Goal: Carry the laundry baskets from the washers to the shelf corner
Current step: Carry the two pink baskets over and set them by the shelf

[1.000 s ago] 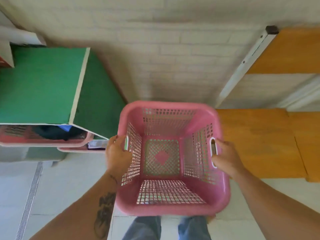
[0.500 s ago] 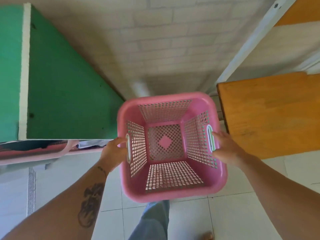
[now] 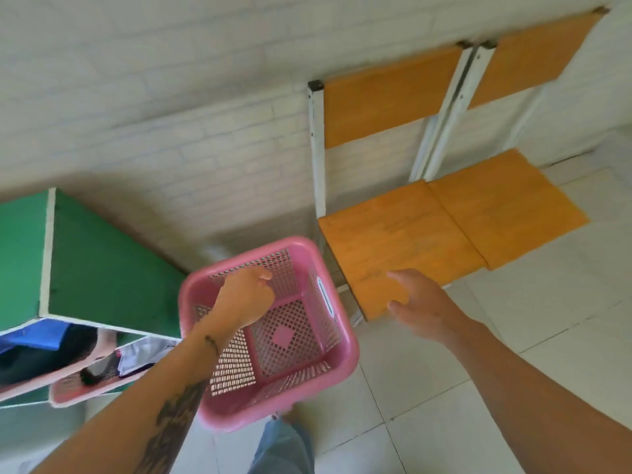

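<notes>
An empty pink laundry basket (image 3: 290,340) with perforated walls sits on the tiled floor, between the green shelf unit (image 3: 102,271) and the orange chair. My left hand (image 3: 248,295) hovers above the basket's opening with fingers loosely curled, holding nothing. My right hand (image 3: 415,302) is to the right of the basket, over the chair seat's near corner, fingers apart and empty. Neither hand touches the basket's handles.
Two orange wooden chairs (image 3: 403,248) with white metal frames stand against the white brick wall (image 3: 171,114) on the right. Under the green shelf, other pink baskets (image 3: 73,393) hold clothes. My leg in jeans (image 3: 284,446) is just below the basket. White floor tiles (image 3: 461,388) spread right.
Both hands have let go of the basket's side handles. The basket has gone down to the floor by the shelf, and the view has pulled back and tilted.
</notes>
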Demonstrator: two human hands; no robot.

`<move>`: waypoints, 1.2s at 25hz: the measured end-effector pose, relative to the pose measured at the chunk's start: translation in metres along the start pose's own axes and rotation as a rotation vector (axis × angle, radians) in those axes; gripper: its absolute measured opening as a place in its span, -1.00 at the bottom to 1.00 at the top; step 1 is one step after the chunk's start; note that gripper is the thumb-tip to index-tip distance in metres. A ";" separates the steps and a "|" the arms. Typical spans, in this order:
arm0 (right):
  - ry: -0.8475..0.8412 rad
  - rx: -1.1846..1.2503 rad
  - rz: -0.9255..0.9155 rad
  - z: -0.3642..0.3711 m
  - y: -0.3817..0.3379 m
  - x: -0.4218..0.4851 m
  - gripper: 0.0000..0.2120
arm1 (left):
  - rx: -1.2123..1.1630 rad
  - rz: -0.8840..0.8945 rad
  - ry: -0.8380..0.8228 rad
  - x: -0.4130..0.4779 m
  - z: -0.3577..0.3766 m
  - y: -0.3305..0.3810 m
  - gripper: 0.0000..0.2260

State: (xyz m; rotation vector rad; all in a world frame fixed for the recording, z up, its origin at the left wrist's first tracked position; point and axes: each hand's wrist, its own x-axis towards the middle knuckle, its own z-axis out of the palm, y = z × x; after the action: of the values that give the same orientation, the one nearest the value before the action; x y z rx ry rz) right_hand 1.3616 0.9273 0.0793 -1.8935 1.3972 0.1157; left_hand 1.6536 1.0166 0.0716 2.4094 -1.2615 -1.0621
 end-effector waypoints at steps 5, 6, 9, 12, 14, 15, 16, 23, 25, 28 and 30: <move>0.166 0.013 -0.023 -0.078 0.089 -0.110 -0.45 | 0.142 0.179 0.047 -0.081 0.049 0.140 -0.62; 0.196 0.008 -0.012 -0.094 0.110 -0.130 -0.46 | 0.136 0.200 0.051 -0.095 0.062 0.167 -0.61; 0.324 -0.015 0.049 -0.151 0.182 -0.196 -0.48 | 0.147 0.342 0.021 -0.138 0.102 0.262 -0.60; 0.426 -0.058 0.141 -0.205 0.249 -0.259 -0.47 | 0.155 0.463 -0.039 -0.174 0.139 0.352 -0.59; 0.491 -0.070 0.196 -0.237 0.289 -0.295 -0.45 | 0.165 0.522 -0.076 -0.190 0.163 0.406 -0.60; 0.523 -0.069 0.223 -0.252 0.308 -0.311 -0.45 | 0.174 0.559 -0.098 -0.198 0.175 0.432 -0.61; 0.550 -0.065 0.255 -0.265 0.325 -0.326 -0.45 | 0.196 0.600 -0.117 -0.204 0.187 0.456 -0.62; 0.742 -0.055 0.492 -0.356 0.458 -0.403 -0.44 | 0.265 0.868 -0.169 -0.236 0.306 0.643 -0.69; 0.767 -0.059 0.550 -0.384 0.498 -0.415 -0.44 | 0.199 0.915 -0.212 -0.240 0.347 0.698 -0.72; 0.827 -0.024 0.640 -0.428 0.559 -0.430 -0.45 | 0.218 1.041 -0.196 -0.239 0.408 0.785 -0.75; 0.864 0.030 0.705 -0.456 0.595 -0.443 -0.45 | 0.244 1.116 -0.239 -0.237 0.446 0.845 -0.74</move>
State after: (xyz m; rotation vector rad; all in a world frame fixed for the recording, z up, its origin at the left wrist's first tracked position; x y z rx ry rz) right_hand 0.5215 0.9269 0.3066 -1.3630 2.5809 -0.4311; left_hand 0.7319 0.7476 0.2870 1.2430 -2.4399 -0.8284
